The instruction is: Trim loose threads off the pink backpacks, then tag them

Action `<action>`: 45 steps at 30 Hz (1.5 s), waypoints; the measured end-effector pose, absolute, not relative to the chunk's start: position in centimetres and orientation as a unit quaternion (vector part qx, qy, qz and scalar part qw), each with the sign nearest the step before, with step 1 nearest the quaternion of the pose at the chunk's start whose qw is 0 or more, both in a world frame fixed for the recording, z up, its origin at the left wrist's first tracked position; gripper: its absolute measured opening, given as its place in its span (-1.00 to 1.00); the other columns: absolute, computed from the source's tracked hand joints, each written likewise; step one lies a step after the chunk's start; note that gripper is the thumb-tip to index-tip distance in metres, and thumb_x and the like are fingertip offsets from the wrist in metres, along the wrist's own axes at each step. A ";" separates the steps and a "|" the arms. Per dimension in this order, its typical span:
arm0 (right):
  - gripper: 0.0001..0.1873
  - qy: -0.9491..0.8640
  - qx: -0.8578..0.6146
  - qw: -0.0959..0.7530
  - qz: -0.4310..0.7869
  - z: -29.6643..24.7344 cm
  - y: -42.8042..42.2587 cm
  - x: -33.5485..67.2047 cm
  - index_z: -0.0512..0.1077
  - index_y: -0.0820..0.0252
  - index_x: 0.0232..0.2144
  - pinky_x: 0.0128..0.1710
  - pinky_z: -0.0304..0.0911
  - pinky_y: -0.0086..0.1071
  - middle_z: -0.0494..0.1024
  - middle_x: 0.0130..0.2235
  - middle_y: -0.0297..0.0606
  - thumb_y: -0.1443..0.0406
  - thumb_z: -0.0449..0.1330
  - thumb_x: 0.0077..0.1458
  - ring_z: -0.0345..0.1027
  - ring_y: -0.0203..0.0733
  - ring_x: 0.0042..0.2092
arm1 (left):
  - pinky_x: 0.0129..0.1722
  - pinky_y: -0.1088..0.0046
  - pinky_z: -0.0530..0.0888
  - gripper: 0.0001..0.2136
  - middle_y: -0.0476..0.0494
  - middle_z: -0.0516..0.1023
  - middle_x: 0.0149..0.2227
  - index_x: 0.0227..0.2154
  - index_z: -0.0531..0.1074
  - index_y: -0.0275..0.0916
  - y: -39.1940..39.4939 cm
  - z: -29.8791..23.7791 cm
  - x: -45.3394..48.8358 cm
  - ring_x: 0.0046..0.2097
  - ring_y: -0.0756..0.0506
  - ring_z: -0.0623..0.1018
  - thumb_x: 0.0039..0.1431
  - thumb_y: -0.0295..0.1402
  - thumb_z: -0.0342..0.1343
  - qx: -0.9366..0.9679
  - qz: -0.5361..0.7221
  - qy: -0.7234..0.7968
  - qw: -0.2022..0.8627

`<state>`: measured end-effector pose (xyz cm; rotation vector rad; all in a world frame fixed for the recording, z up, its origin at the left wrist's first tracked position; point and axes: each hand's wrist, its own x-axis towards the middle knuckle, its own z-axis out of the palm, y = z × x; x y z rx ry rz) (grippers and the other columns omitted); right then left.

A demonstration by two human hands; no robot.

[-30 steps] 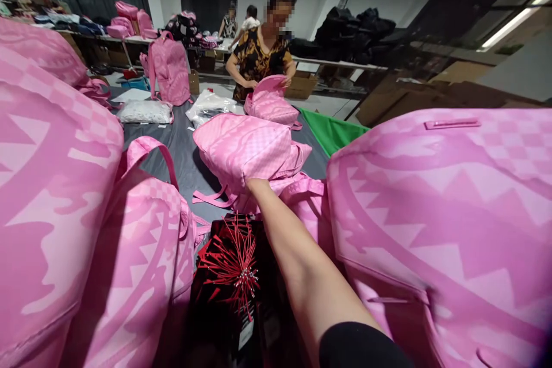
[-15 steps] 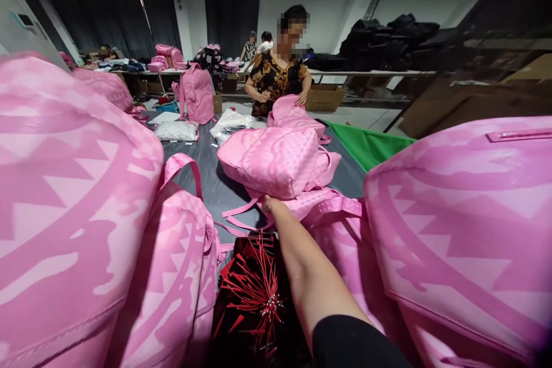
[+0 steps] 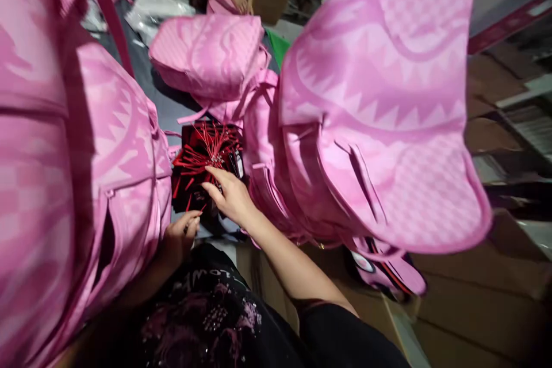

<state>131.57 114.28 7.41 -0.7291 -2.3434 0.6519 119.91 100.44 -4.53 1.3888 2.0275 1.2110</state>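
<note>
A black stack of tags with red strings (image 3: 202,164) lies on the dark table between pink backpacks. My right hand (image 3: 228,195) rests on its near edge, fingers curled over the tags and strings. My left hand (image 3: 183,230) is just below and left of the stack, its fingers curled together at the stack's corner; what they pinch is hidden. A pink backpack (image 3: 211,57) lies flat beyond the stack. A large pink backpack (image 3: 379,109) with a toothed pattern stands at the right, and another pink backpack (image 3: 116,144) stands at the left.
Across the table a person's hands (image 3: 239,3) rest on a further pink backpack. Plastic bags (image 3: 153,6) lie at the far left of the dark table (image 3: 168,106). Cardboard boxes (image 3: 474,305) sit low at the right. A green cloth (image 3: 278,46) shows behind the flat backpack.
My right hand has pulled back from the flat backpack's straps to the tag stack. My left hand has come into view beside it. The camera has tipped down and rolled.
</note>
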 end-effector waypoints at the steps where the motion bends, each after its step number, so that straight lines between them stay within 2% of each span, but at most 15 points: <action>1: -0.62 -0.866 -0.301 0.296 0.267 5.5 111.9 133.5 0.40 0.21 0.08 0.10 0.25 -0.27 0.53 0.05 -0.10 0.20 0.08 0.28 0.40 -0.12 0.07 | -0.28 0.45 0.51 -0.75 -0.01 0.59 -0.36 -0.10 0.50 -0.19 100.0 -5.1 120.4 -0.34 -0.01 0.57 0.31 -0.25 -0.02 0.516 0.422 0.713 0.219; 3: -0.67 -0.820 -0.366 0.314 0.309 1.9 107.9 137.0 0.43 0.22 0.02 0.03 0.29 -0.29 0.57 -0.03 -0.09 0.24 0.06 0.28 0.44 -0.13 0.00 | -0.22 0.46 0.49 -0.73 -0.02 0.63 -0.32 -0.14 0.52 -0.16 99.7 -5.7 120.5 -0.30 -0.03 0.59 0.30 -0.28 -0.07 0.583 0.389 0.677 0.227; 5: -0.74 -0.768 -0.426 0.324 0.351 -1.2 105.1 139.6 0.47 0.23 -0.12 -0.12 0.32 -0.35 0.60 -0.21 -0.15 0.28 0.03 0.26 0.48 -0.17 -0.17 | -0.12 0.42 0.46 -0.72 -0.05 0.65 -0.24 -0.19 0.54 -0.16 99.5 -5.8 120.3 -0.21 -0.06 0.59 0.29 -0.28 -0.08 0.671 0.329 0.630 0.213; 8: -0.78 -0.743 -0.469 0.272 0.393 -4.1 101.8 141.8 0.46 0.19 -0.32 -0.33 0.23 -0.44 0.52 -0.44 -0.32 0.29 0.03 0.25 0.39 -0.27 -0.41 | -0.04 0.37 0.40 -0.72 -0.06 0.65 -0.21 -0.21 0.54 -0.15 98.5 -5.8 120.9 -0.15 -0.10 0.58 0.30 -0.28 -0.09 0.758 0.220 0.569 0.233; 11: -0.75 -0.751 -0.455 0.215 0.427 -5.3 99.1 142.9 0.43 0.17 -0.44 -0.38 0.16 -0.48 0.47 -0.49 -0.38 0.28 0.04 0.24 0.31 -0.32 -0.47 | -0.10 0.42 0.39 -0.72 -0.06 0.62 -0.15 -0.17 0.52 -0.15 97.2 -6.3 122.7 -0.15 -0.08 0.57 0.32 -0.29 -0.11 0.763 0.176 0.548 0.293; 14: -0.73 -0.721 -0.475 0.193 0.467 -6.4 98.7 144.0 0.45 0.18 -0.36 -0.42 0.19 -0.48 0.49 -0.49 -0.38 0.22 0.01 0.27 0.32 -0.32 -0.51 | -0.20 0.46 0.37 -0.75 -0.05 0.61 -0.20 -0.25 0.53 -0.15 96.8 -7.1 124.4 -0.17 -0.07 0.55 0.27 -0.30 -0.08 0.726 0.170 0.574 0.337; 16: -0.71 -0.722 -0.528 0.171 0.413 -7.3 100.5 144.7 0.45 0.19 -0.11 -0.37 0.25 -0.43 0.54 -0.42 -0.30 0.20 0.01 0.29 0.40 -0.25 -0.45 | -0.24 0.48 0.35 -0.77 -0.03 0.60 -0.29 -0.30 0.53 -0.16 97.2 -7.5 125.1 -0.23 -0.06 0.54 0.24 -0.34 -0.06 0.688 0.180 0.612 0.346; 18: -0.57 -0.755 -0.577 0.103 0.295 -8.1 103.3 144.9 0.29 0.19 0.17 -0.28 0.27 -0.35 0.60 -0.29 -0.18 0.22 0.03 0.29 0.48 -0.13 -0.30 | -0.28 0.49 0.34 -0.77 -0.03 0.59 -0.36 -0.32 0.52 -0.18 98.1 -7.7 125.7 -0.30 -0.05 0.53 0.23 -0.37 -0.06 0.637 0.199 0.660 0.344; 20: -0.49 -0.786 -0.585 0.003 0.201 -8.8 106.2 144.6 0.20 0.16 0.26 -0.22 0.27 -0.28 0.60 -0.20 -0.07 0.26 0.05 0.28 0.50 -0.02 -0.19 | -0.30 0.49 0.33 -0.76 -0.04 0.59 -0.38 -0.30 0.53 -0.19 99.2 -7.7 126.3 -0.32 -0.05 0.53 0.24 -0.39 -0.06 0.596 0.207 0.696 0.341; 23: -0.60 -0.801 -0.565 -0.080 0.178 -9.7 108.4 144.4 0.33 0.16 0.15 -0.21 0.27 -0.28 0.61 -0.19 -0.06 0.31 0.00 0.29 0.51 0.00 -0.17 | -0.28 0.47 0.34 -0.76 -0.11 0.61 -0.36 -0.25 0.56 -0.21 101.1 -8.0 127.4 -0.28 -0.09 0.55 0.22 -0.43 -0.04 0.571 0.193 0.722 0.339; 29: -0.59 -0.777 -0.582 0.030 0.237 -12.2 106.6 147.5 0.21 0.20 0.19 -0.13 0.27 -0.41 0.58 -0.06 -0.14 0.34 -0.06 0.32 0.50 -0.15 -0.09 | -0.19 0.43 0.38 -0.74 -0.20 0.62 -0.25 -0.24 0.59 -0.22 104.4 -11.0 129.2 -0.17 -0.14 0.55 0.15 -0.51 0.00 0.550 0.172 0.732 0.364; 33: -0.65 -0.772 -0.596 -0.019 0.219 -12.7 106.7 147.6 0.33 0.16 0.10 -0.15 0.27 -0.41 0.62 -0.14 -0.15 0.32 -0.03 0.32 0.51 -0.14 -0.12 | -0.16 0.46 0.39 -0.75 -0.14 0.62 -0.24 -0.25 0.60 -0.17 106.0 -12.9 129.8 -0.16 -0.11 0.55 0.15 -0.48 0.03 0.563 0.176 0.711 0.383; 39: -0.68 -0.769 -0.611 -0.063 0.178 -11.9 107.7 146.6 0.49 0.22 -0.05 -0.22 0.29 -0.30 0.63 -0.25 0.02 0.32 -0.02 0.31 0.54 -0.01 -0.18 | -0.30 0.56 0.37 -0.80 0.02 0.60 -0.39 -0.31 0.60 -0.10 107.8 -13.8 130.7 -0.30 -0.01 0.54 0.12 -0.44 0.08 0.595 0.177 0.657 0.428; 44: -0.67 -0.761 -0.621 -0.065 0.179 -10.7 107.7 147.9 0.55 0.31 -0.27 -0.20 0.27 -0.16 0.60 -0.25 0.23 0.39 -0.04 0.26 0.52 0.13 -0.15 | -0.19 0.45 0.39 -0.99 0.03 0.51 -0.50 -0.45 0.51 -0.13 107.5 -13.3 131.0 -0.33 -0.05 0.52 0.01 -0.38 0.21 0.602 0.196 0.640 0.435; 45: -0.70 -0.755 -0.625 -0.059 0.187 -10.5 107.9 148.2 0.55 0.31 -0.32 -0.19 0.27 -0.15 0.60 -0.25 0.23 0.40 0.00 0.22 0.52 0.14 -0.15 | -0.19 0.43 0.39 -0.96 0.04 0.48 -0.53 -0.47 0.48 -0.14 107.4 -13.1 130.9 -0.35 -0.06 0.52 0.00 -0.35 0.23 0.603 0.201 0.635 0.439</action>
